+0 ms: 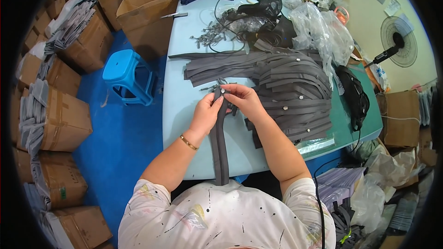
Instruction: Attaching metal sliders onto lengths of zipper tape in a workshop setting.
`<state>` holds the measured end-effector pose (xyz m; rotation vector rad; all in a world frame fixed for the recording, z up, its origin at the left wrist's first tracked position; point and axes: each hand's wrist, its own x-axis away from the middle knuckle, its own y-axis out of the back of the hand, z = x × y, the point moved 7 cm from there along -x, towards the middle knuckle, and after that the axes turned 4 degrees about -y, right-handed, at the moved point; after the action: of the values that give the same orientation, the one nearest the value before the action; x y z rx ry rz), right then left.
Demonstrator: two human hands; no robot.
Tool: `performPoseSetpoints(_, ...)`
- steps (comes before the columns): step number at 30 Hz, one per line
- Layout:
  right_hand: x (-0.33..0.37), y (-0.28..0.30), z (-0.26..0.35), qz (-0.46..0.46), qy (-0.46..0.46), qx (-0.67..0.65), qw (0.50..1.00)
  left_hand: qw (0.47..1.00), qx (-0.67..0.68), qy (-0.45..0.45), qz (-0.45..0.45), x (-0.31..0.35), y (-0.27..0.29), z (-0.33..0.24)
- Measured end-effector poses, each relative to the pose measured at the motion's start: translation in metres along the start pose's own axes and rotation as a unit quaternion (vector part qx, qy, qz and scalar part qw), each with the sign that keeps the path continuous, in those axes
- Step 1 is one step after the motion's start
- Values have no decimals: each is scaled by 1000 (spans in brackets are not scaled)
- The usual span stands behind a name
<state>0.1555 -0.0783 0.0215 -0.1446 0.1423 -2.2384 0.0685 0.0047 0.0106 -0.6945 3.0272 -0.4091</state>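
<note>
A long dark grey zipper [221, 152] runs from my hands down over the table's near edge to my lap. My left hand [207, 111], with a bracelet at its wrist, pinches the zipper's upper end between thumb and fingers. From the other side my right hand [244, 101] closes its fingertips on the same end, by a small light metal piece. Whether that piece is the slider is too small to tell. Small dark zipper sliders [233, 109] lie partly hidden under my hands. Right of them spreads a large stack of grey zippers [295, 97].
Beyond lie a heap of grey sliders [210, 36], black bags [272, 11] and clear plastic bags [318, 27] on the light blue table [184, 124]. A blue stool [122, 67] and cardboard boxes [69, 120] stand left. At right are a fan [397, 40] and a black pouch [354, 94].
</note>
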Motion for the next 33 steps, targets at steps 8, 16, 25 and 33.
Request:
performPoseSetpoints(8,0,2,-2,-15,-6,27,999,1000,9,25,-4,-1,1,5)
performPoseSetpoints(16,4,-4,3,-32,31,53,998,1000,13,24,-9,-2,8,8)
performPoseSetpoints(25,0,5,2,-36,2,30,999,997,-76,-20,18,-3,5,4)
performPoseSetpoints(33,3,1,3,-74,35,67,994,995,-95,-36,20,-1,1,-4)
